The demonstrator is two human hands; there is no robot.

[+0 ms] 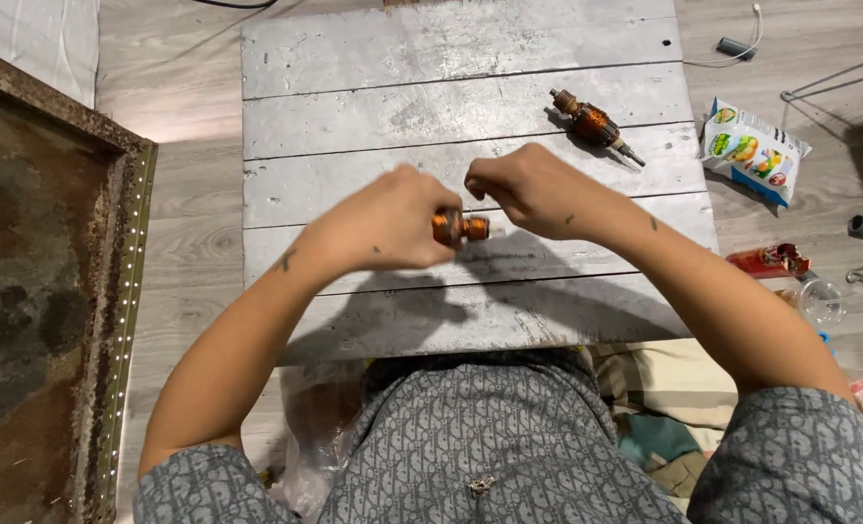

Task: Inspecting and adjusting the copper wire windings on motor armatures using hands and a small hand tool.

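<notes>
Over the middle of a worn grey plank table (373, 107), my left hand (393, 218) grips a small motor armature with copper windings (461, 228); only its right end shows past my fingers. My right hand (524, 189) hovers just to the right of it, fingers curled and pinched near the armature's end; whether it holds a thin wire is unclear. A second copper-wound armature (594, 126) with a metal shaft lies on the table at the far right, apart from both hands.
A rusty metal-framed panel (53, 291) stands at the left. On the floor to the right lie a snack bag (754, 150), a red wrapper (769, 260), a clear plastic cup (820, 301) and a white cable with a plug (737, 46). A plastic bag (315, 437) sits by my lap.
</notes>
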